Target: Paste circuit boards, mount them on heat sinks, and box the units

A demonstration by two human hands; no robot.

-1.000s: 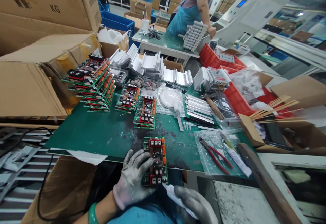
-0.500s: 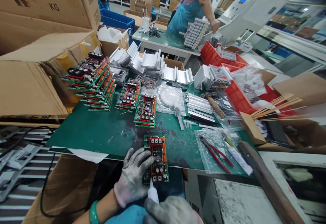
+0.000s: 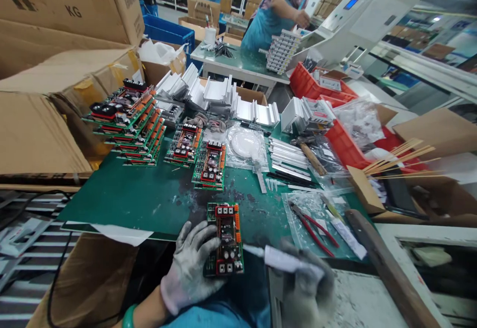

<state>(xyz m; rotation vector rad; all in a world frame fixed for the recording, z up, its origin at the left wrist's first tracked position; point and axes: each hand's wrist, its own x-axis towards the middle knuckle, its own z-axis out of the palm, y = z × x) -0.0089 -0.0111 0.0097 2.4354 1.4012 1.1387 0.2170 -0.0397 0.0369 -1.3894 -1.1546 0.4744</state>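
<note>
A green circuit board (image 3: 225,238) with red and orange parts lies at the table's front edge, its near end reaching past the edge. My left hand (image 3: 196,258), in a grey-stained white glove, grips the board by its left side, fingers over the top and thumb below. To the right of the board, my gloved right hand (image 3: 309,283) is blurred by motion. It is closed around a white glue tube (image 3: 285,258) whose thin nozzle points left, close to the board's right edge. Two low stacks of similar boards (image 3: 209,166) sit beyond on the green table (image 3: 141,199).
A taller board stack (image 3: 128,124) stands at the left beside cardboard boxes (image 3: 44,114). Silver heat sinks (image 3: 219,94) line the back. Red-handled pliers (image 3: 315,231) lie on a plastic bag at right, near a long wooden handle (image 3: 391,268). Another person (image 3: 276,15) stands at a farther table.
My right hand has swung from the board's near end out to the right, carrying the tube, now turned sideways. My left hand still grips the board.
</note>
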